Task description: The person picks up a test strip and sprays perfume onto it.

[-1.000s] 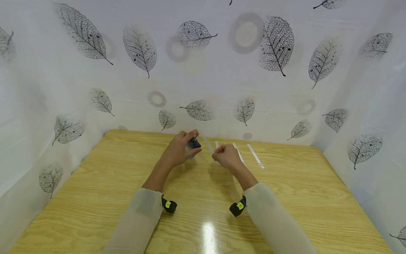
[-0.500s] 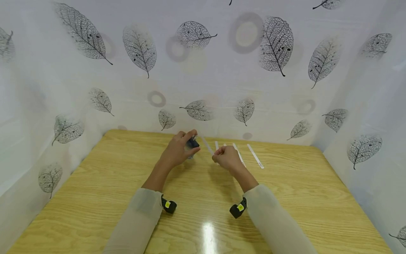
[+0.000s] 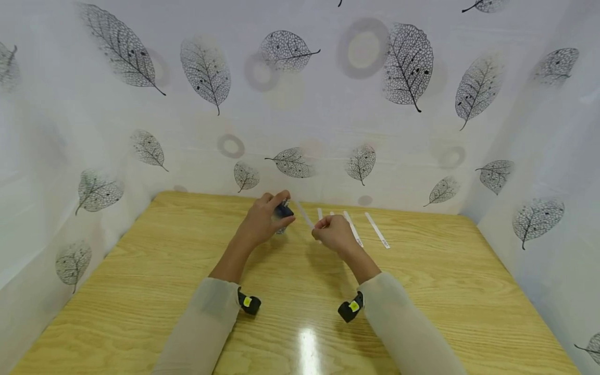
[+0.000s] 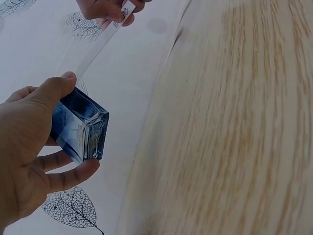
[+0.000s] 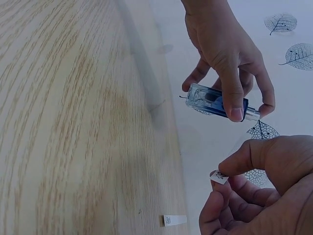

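Note:
In the head view my left hand (image 3: 260, 223) holds a small blue glass perfume bottle (image 3: 284, 210) above the far part of the table. Its thumb lies along the bottle's side, and a fingertip is right at the silver spray head (image 5: 253, 114). To the right, my right hand (image 3: 335, 232) pinches one end of a narrow white paper strip (image 3: 304, 214) between thumb and fingers. Small dark print marks the pinched end of the strip in the right wrist view. The strip's far end points up and left, beside the top of the bottle.
Several more white strips lie on the wooden table (image 3: 290, 291) behind and right of my right hand, among them a rightmost strip (image 3: 377, 230). A pale leaf-print curtain (image 3: 300, 114) hangs along the table's back edge and both sides.
Both hands have shifted very slightly left, the bottle and strip with them. Each hand keeps its hold.

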`<state>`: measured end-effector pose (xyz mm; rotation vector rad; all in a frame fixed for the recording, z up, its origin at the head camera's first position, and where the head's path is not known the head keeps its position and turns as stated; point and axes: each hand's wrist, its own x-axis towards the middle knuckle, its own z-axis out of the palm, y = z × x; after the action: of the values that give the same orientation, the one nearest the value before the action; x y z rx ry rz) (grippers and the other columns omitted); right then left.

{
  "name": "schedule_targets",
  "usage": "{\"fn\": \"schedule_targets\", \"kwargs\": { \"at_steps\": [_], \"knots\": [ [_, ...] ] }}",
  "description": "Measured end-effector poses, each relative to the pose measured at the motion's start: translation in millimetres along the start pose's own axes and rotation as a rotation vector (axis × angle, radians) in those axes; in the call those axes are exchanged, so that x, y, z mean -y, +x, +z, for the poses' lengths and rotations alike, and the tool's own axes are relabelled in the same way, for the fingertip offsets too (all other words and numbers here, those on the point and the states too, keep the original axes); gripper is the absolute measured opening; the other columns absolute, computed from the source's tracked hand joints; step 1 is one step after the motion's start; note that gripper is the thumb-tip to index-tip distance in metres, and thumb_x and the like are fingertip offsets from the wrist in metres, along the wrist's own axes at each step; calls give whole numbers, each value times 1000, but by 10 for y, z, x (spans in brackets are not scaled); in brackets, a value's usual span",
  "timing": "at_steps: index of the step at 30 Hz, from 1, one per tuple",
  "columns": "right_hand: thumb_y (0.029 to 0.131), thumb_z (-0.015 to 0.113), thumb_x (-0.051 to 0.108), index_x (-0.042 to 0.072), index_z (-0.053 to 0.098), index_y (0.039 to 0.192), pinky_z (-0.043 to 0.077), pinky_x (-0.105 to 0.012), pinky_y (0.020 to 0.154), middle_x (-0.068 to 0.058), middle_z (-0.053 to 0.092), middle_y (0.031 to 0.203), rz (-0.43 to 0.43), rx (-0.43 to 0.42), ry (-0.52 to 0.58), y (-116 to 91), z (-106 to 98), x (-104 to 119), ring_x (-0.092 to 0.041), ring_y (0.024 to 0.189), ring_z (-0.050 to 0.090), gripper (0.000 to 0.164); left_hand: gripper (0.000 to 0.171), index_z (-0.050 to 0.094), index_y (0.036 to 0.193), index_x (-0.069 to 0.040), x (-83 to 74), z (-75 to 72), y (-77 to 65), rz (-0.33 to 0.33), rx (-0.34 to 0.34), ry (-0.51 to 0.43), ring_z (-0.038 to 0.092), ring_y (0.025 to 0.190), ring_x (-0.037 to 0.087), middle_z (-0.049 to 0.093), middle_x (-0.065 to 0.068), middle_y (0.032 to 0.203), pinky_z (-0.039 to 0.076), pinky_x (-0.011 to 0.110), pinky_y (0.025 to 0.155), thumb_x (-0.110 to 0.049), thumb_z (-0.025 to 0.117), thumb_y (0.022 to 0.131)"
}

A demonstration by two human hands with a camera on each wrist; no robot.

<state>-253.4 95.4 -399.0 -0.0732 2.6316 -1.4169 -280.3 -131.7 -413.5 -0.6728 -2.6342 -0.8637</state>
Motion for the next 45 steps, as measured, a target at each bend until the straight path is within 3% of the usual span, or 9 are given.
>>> {"fn": "schedule_targets", "kwargs": {
  "at_steps": [9, 24, 34, 45],
  "knots": [
    [93, 69, 13, 7, 69, 92, 41, -30, 54, -7, 65, 83, 10, -6, -5, -2, 9, 20, -16, 62, 51, 6, 56, 51, 144, -23, 6, 2, 14, -49, 13, 4, 57, 108, 41, 56, 19, 121, 51, 55, 89, -39, 74, 96],
    [94, 69, 12, 6, 69, 92, 41, -30, 54, -8, 65, 86, -2, 1, -6, -28, -2, 38, -16, 62, 50, 6, 57, 48, 145, -25, 9, 6, 24, -29, 11, 11, 57, 109, 42, 55, 21, 123, 51, 56, 89, -44, 71, 97],
    [94, 69, 11, 6, 68, 92, 40, -29, 54, -8, 66, 85, -7, 5, 1, -30, 1, 38, -16, 62, 50, 5, 57, 49, 145, -26, -22, -13, 19, -79, 61, -1, 58, 111, 42, 55, 21, 125, 51, 56, 90, -45, 71, 96],
    [94, 68, 12, 6, 68, 92, 40, -30, 53, -7, 65, 83, -13, 8, -5, -21, 4, 30, -16, 62, 50, 5, 58, 48, 146, -26, -20, -19, 14, -88, 66, 12, 57, 112, 42, 55, 21, 126, 52, 56, 90, -46, 70, 97]
  ]
}}
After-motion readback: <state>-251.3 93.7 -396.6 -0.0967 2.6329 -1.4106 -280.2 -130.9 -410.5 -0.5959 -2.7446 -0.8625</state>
